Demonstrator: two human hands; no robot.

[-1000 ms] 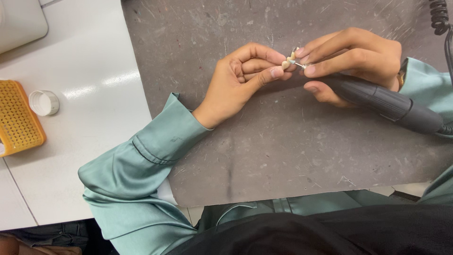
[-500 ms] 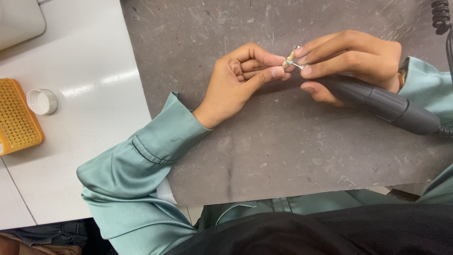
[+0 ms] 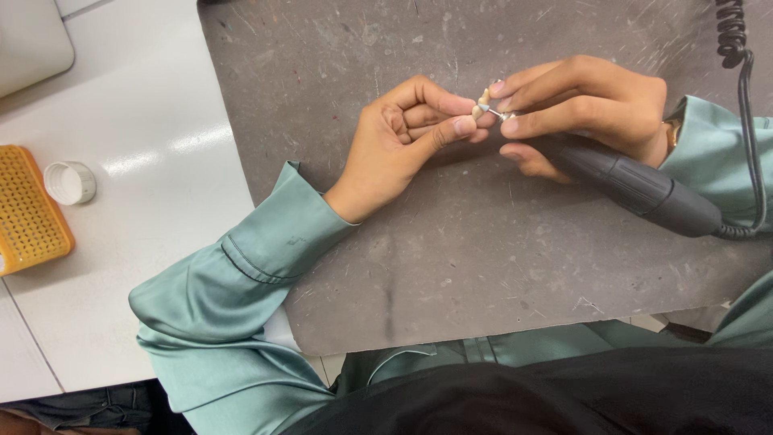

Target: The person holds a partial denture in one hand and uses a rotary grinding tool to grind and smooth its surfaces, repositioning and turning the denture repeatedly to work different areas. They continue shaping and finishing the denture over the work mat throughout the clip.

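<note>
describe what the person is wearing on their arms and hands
Both arms are in shiny pale green sleeves with buttoned cuffs: left sleeve, right sleeve. A gold band shows at the right wrist. The left hand and right hand are bare, without gloves.

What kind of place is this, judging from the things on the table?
Probably a dental laboratory bench. The right hand holds a corded black rotary handpiece against a small tooth-like piece pinched by the left hand, over a scratched grey work mat.

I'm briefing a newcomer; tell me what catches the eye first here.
At the middle of the grey mat, the left hand pinches a small pale tooth-like piece while the right hand holds a black corded handpiece against it. Far left on the white table sit an orange perforated tray and a white cap.
</note>
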